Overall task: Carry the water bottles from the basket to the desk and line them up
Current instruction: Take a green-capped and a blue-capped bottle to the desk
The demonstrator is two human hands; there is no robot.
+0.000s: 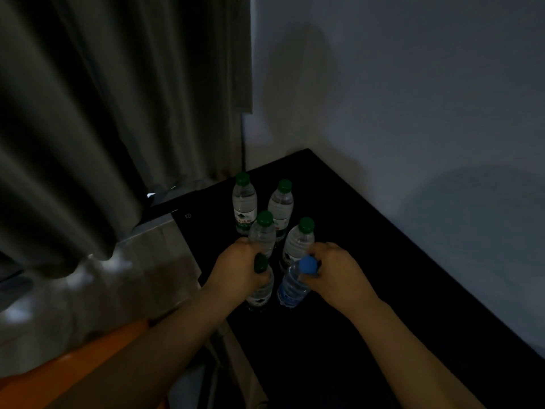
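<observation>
Water bottles of clear plastic fill both fists, a green-capped one point(261, 293) clamped at its neck in my left hand point(236, 273), a blue-capped one point(292, 287) in my right hand point(339, 273), low at the black desk point(383, 290); next, I judge, comes squaring them with the four green-capped bottles point(244, 202) standing beyond.

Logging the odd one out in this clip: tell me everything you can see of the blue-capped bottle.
The blue-capped bottle is clear plastic with a blue cap and a blue label low on its body. It stands roughly upright at the near end of the group on the black desk; whether its base is fully down is unclear. The right hand grips it round the cap and neck. A green-capped bottle, held by the left hand, stands close beside it.
</observation>
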